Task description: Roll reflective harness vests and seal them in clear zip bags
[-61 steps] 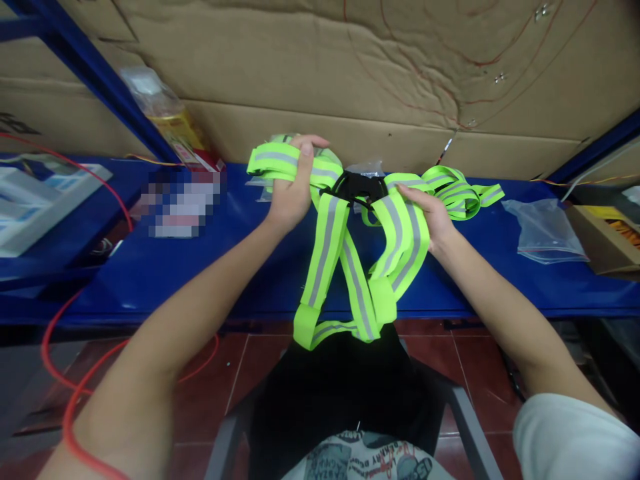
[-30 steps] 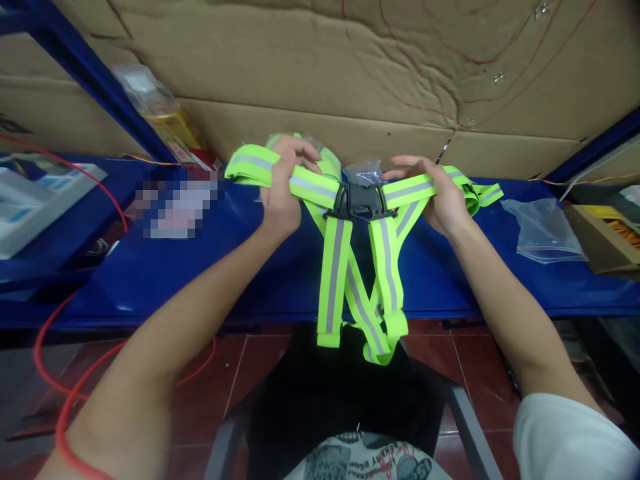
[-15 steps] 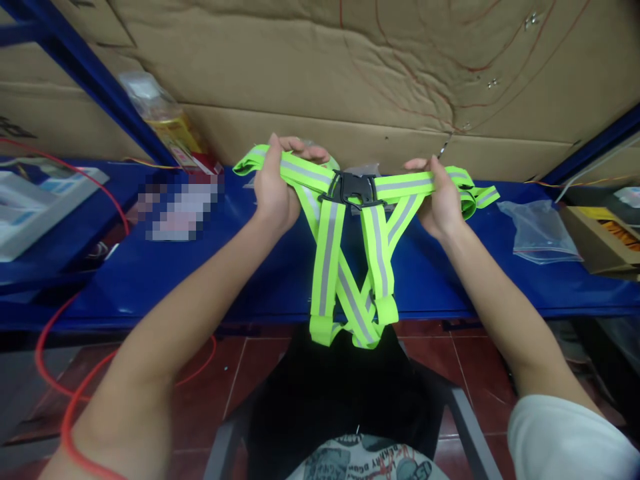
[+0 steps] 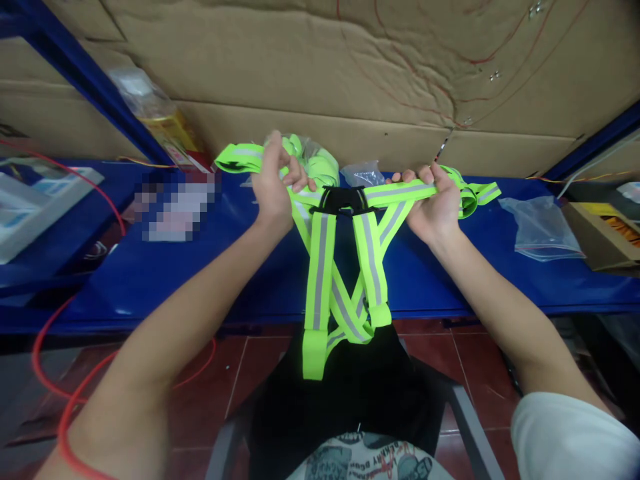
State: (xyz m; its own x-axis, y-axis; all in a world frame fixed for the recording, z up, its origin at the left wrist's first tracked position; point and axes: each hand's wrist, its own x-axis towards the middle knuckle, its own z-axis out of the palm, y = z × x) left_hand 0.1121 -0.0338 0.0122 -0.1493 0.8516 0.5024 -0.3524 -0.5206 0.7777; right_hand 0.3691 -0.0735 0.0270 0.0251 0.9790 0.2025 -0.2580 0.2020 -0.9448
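A neon yellow-green reflective harness [image 4: 320,273] with grey stripes hangs between my two hands, above the front edge of the blue table [image 4: 240,267]. My left hand [image 4: 277,183] is closed round its waist strap on the left, and a folded strap end sticks out past the thumb. On the other side my right hand [image 4: 435,200] grips the strap, with a rolled loop of it beyond the fingers. The black buckle [image 4: 345,199] sits midway between the hands. The shoulder straps dangle down and cross over my lap.
Behind my left hand lies a bundle of green straps [image 4: 320,167] in clear plastic. A clear bag [image 4: 364,175] rests near the cardboard wall [image 4: 280,73]. At right are a zip bag [image 4: 540,227] and an open carton [image 4: 600,233]; at left, a bottle [image 4: 165,123] and a red hose [image 4: 40,353].
The buckle has tilted and moved slightly left. My left-hand fingers have curled further over the strap, the harness's left lower end hangs lower, and the bundle behind shows more.
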